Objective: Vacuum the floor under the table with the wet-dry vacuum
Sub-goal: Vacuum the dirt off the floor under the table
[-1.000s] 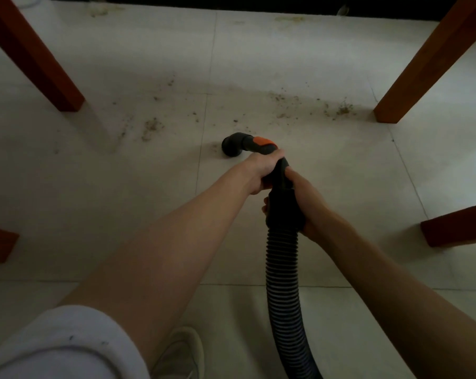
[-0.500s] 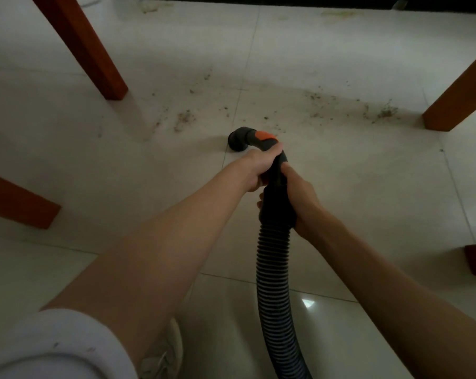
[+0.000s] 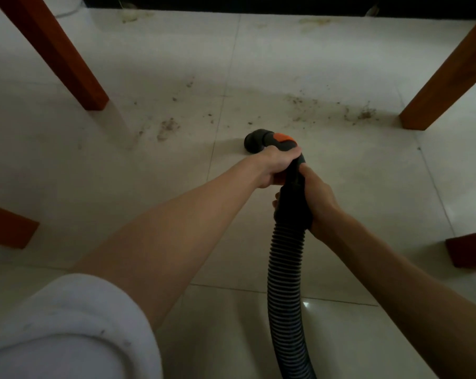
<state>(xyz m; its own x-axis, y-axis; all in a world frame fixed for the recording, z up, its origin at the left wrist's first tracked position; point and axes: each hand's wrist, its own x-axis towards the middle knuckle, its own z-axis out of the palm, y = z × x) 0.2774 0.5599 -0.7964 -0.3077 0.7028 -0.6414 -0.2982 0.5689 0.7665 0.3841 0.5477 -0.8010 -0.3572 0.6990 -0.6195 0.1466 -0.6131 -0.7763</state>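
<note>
Tiled floor (image 3: 149, 214) under the table, mid-vacuuming: the nozzle (image 3: 254, 140) is set on the tile, its hose (image 3: 286, 269) gripped by the left hand (image 3: 276, 166) ahead and the right hand (image 3: 317, 199) behind. Debris (image 3: 365, 114) near the right leg (image 3: 447, 75) remains; a forward-right sweep is judged next.

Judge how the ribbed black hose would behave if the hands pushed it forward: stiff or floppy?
Probably flexible: the hose is corrugated and curves toward the camera. The smooth cuff gripped by the right hand looks rigid, so pushes likely steer the nozzle.

Dim pale tiled floor (image 3: 340, 187) with scattered debris (image 3: 365, 114) between wooden table legs (image 3: 67, 67).
</note>
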